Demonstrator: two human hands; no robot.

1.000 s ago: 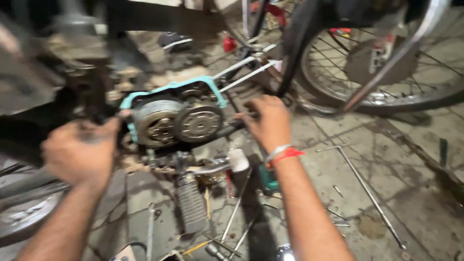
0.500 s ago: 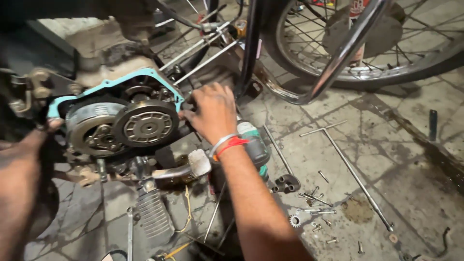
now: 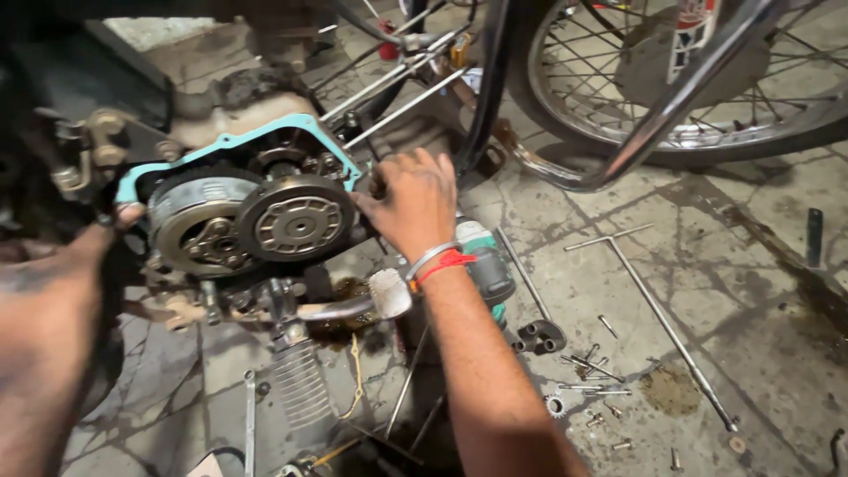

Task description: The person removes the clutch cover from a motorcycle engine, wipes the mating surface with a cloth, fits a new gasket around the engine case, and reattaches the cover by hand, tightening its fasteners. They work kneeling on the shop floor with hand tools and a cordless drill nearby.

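An opened motorcycle engine [image 3: 199, 234] sits at centre left, with a teal gasket [image 3: 231, 140] around its rim and a round clutch disc [image 3: 296, 225] exposed. My right hand [image 3: 413, 208] rests on the engine's right rim beside the disc. Its fingers are curled against the case and the fingertips are hidden. A red band and a metal bangle sit on that wrist. My left hand [image 3: 119, 221] reaches in from the lower left and touches the engine's left edge. Only a fingertip shows, the rest is dark and blurred.
A spoked wheel [image 3: 707, 79] and a chrome bar [image 3: 658, 132] stand at the top right. On the stone floor lie a long T-handle wrench [image 3: 662, 309], several loose bolts [image 3: 587, 389], a green power tool [image 3: 486, 265], a foot pedal [image 3: 389, 293] and a ribbed footpeg [image 3: 300, 384].
The view has closed in on the engine. My right hand slid along to the case's right rim, and my left hand moved down to the left edge.
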